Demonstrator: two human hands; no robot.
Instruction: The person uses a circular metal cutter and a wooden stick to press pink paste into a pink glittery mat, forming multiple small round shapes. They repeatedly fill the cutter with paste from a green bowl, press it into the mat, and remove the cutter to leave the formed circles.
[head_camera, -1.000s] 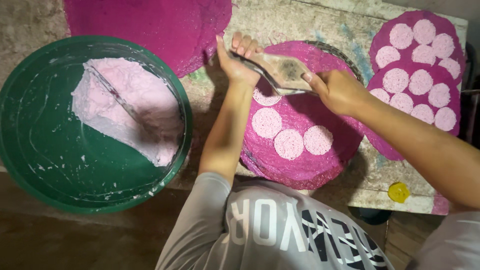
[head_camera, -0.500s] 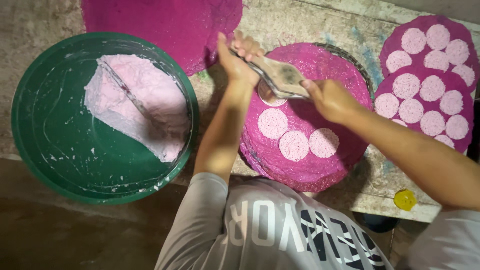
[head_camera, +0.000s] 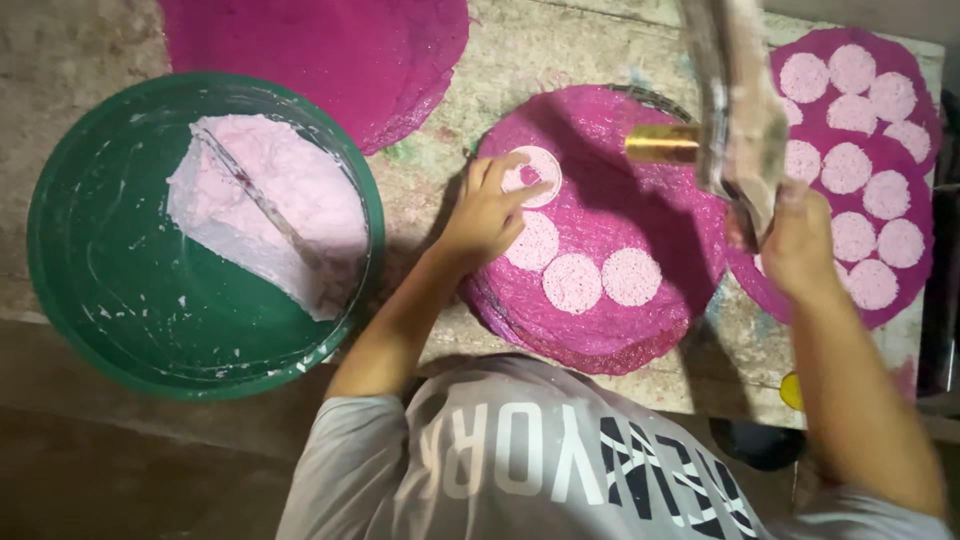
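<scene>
Green basin (head_camera: 70, 300) of pale pink paste on the tabletop (head_camera: 560, 50) at your left, magenta mat (head_camera: 640, 210) ahead carrying pink discs, your left hand (head_camera: 485, 215) with fingers (head_camera: 522, 193) spread flat on the newest disc (head_camera: 535, 170), your right hand (head_camera: 795, 245) closed around a paste-smeared scraper (head_camera: 735, 100) raised above the mat, a second disc-covered mat (head_camera: 860, 140) at your right.

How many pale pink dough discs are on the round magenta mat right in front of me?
3 full discs in a row. A ring-shaped piece lies above them under the left hand. None seem hidden.
</scene>
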